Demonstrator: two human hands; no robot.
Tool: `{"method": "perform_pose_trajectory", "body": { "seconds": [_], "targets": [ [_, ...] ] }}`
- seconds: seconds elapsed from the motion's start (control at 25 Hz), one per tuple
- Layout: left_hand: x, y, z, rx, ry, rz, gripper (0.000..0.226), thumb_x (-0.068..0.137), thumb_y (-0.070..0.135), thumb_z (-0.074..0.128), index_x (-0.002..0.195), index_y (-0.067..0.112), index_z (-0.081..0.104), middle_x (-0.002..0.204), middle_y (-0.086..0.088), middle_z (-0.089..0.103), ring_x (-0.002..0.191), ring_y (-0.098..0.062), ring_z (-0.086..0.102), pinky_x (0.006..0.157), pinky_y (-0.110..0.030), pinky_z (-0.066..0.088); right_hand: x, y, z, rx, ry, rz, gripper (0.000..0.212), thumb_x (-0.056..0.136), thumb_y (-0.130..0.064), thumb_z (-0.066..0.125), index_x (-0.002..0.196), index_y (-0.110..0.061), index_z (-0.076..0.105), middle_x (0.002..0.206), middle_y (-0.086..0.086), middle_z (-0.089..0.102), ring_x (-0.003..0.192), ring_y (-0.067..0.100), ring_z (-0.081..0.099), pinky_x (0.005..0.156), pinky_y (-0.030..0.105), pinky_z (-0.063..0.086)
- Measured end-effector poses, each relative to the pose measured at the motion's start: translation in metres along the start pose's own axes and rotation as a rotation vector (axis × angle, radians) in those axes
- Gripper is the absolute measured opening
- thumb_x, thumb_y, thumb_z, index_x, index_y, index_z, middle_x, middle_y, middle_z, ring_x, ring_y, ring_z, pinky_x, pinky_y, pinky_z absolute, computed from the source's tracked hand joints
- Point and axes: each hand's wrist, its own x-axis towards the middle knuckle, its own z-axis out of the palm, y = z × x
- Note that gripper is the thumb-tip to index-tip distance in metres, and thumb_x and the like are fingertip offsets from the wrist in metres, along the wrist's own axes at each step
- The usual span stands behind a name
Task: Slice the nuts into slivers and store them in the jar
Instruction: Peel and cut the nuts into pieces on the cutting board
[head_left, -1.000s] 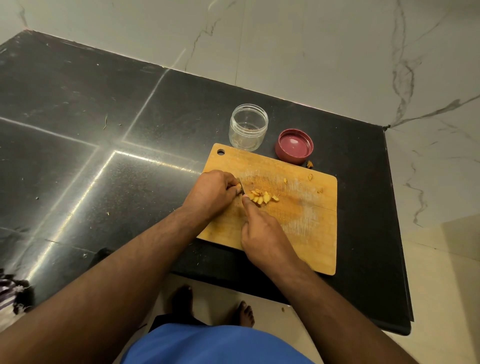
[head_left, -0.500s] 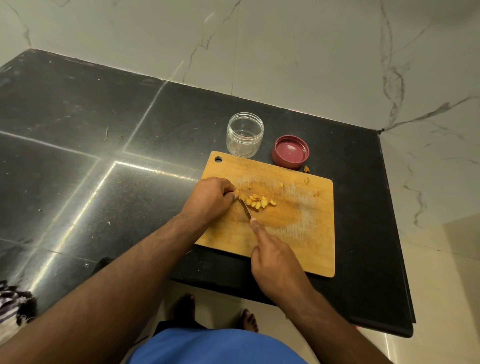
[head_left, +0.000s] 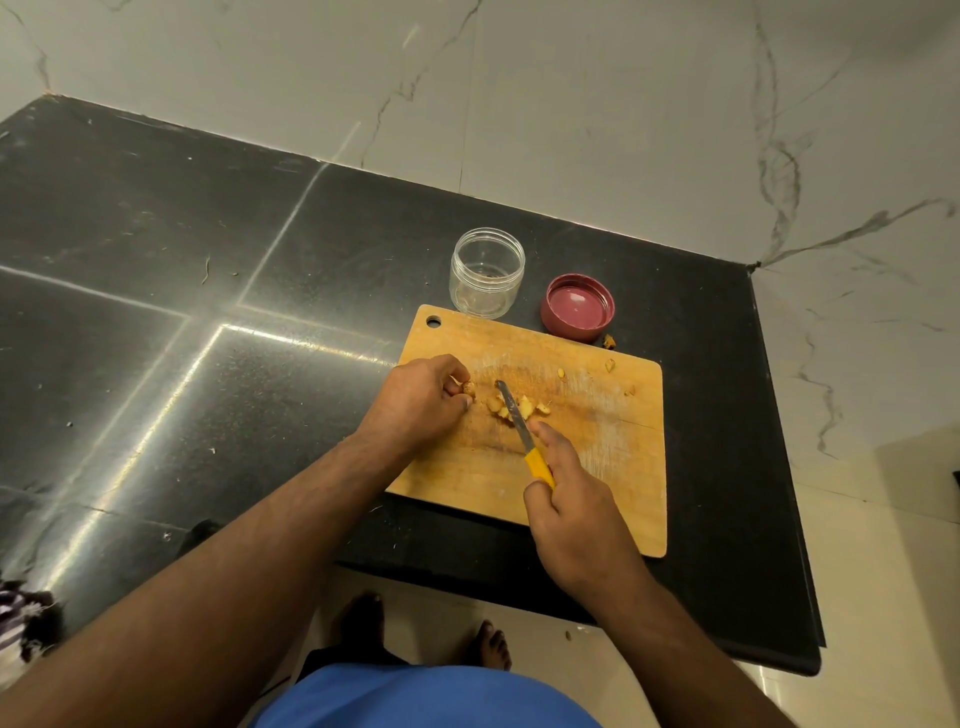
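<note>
R hand (head_left: 576, 512) grips knife (head_left: 522, 428) – L hand (head_left: 421, 400) pinches nut (head_left: 467, 387).

Bare arms, bare feet, a blue garment

Both forearms are uncovered from the lower frame edge to the wrists, with no sleeve, watch, bracelet or ring to be seen; the left hand (head_left: 423, 402) and the right hand (head_left: 571, 512) are bare too, their knuckles and short nails plain; a bright blue garment (head_left: 426, 699) fills the bottom middle of the view, smooth, without print or seam showing; below the arms two bare feet (head_left: 493, 644) show on the pale floor, toes visible, no footwear.
</note>
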Motion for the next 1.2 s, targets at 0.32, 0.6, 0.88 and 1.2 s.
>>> {"method": "perform_pose_trajectory", "body": {
  "seconds": [0.32,0.6,0.88,1.2],
  "targets": [
    [0.000,-0.001,0.002,-0.030,0.021,0.011,0.026,0.092,0.023,0.069,0.117,0.018,0.068,0.097,0.005,0.068,0.090,-0.009,0.062,0.073,-0.020,0.048,0.010,0.004,-0.014,0.000,0.050,0.005,0.046,0.103,-0.023,0.042,0.147,-0.036,0.037,0.086,-0.009,0.058,0.062,0.007,0.053,0.050,0.018,0.038],
    [0.000,-0.001,0.001,-0.033,0.028,0.011,0.026,0.092,0.025,0.069,0.117,0.019,0.069,0.097,0.006,0.067,0.089,-0.008,0.061,0.074,-0.020,0.049,0.013,0.000,-0.018,0.014,0.069,-0.019,0.045,0.103,-0.024,0.042,0.146,-0.037,0.039,0.088,-0.012,0.058,0.064,0.006,0.054,0.051,0.018,0.037],
    [-0.001,-0.001,0.003,-0.030,0.046,0.009,0.027,0.094,0.026,0.067,0.120,0.016,0.070,0.104,0.003,0.070,0.090,-0.008,0.061,0.071,-0.018,0.046,0.016,-0.011,0.000,-0.086,-0.010,-0.090,0.052,0.104,-0.023,0.038,0.154,-0.031,0.025,0.140,-0.002,0.051,0.112,0.005,0.051,0.089,0.018,0.039],
    [-0.001,0.001,0.001,0.006,0.057,0.033,0.029,0.095,0.024,0.066,0.121,0.013,0.071,0.109,-0.002,0.073,0.091,-0.011,0.063,0.073,-0.020,0.046,0.025,-0.012,0.017,-0.180,-0.060,-0.139,0.054,0.106,-0.024,0.034,0.157,-0.026,0.018,0.151,-0.003,0.038,0.128,0.007,0.042,0.097,0.014,0.030]
  ]
}}
